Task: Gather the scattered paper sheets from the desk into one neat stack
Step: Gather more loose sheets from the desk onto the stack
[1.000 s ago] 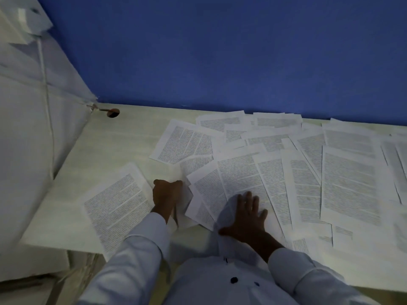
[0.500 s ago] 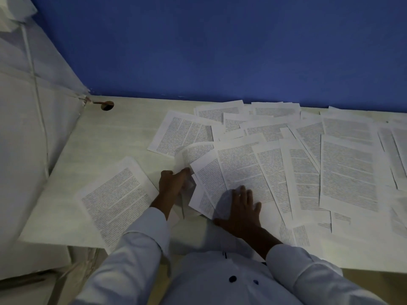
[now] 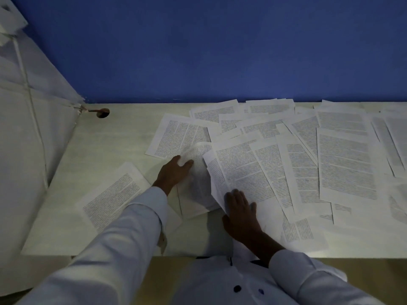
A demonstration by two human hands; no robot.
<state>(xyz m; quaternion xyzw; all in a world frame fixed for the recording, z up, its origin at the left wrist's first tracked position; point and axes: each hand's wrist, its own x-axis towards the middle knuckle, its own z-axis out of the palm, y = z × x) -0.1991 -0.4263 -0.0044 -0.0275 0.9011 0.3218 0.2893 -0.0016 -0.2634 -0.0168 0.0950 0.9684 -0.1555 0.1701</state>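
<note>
Several printed paper sheets (image 3: 343, 164) lie overlapping across the middle and right of the pale desk (image 3: 114, 146). One sheet (image 3: 112, 194) lies apart at the near left, partly under my left sleeve. My left hand (image 3: 172, 176) pinches the curled edge of a sheet (image 3: 197, 157) that is lifting off the desk, over a small pile of gathered pages (image 3: 198, 194). Fingers straight, my right hand (image 3: 239, 209) presses flat on the near corner of the fanned sheets (image 3: 242, 170).
A blue wall (image 3: 220, 51) runs along the desk's back edge. A round cable hole (image 3: 102, 112) sits at the back left corner. A white covered surface (image 3: 26, 150) rises along the left side. The desk's front edge (image 3: 352, 257) is close to my body.
My left hand has moved away from me and right, taking hold of a further sheet that now curls up. My right hand has stayed flat on the fanned sheets.
</note>
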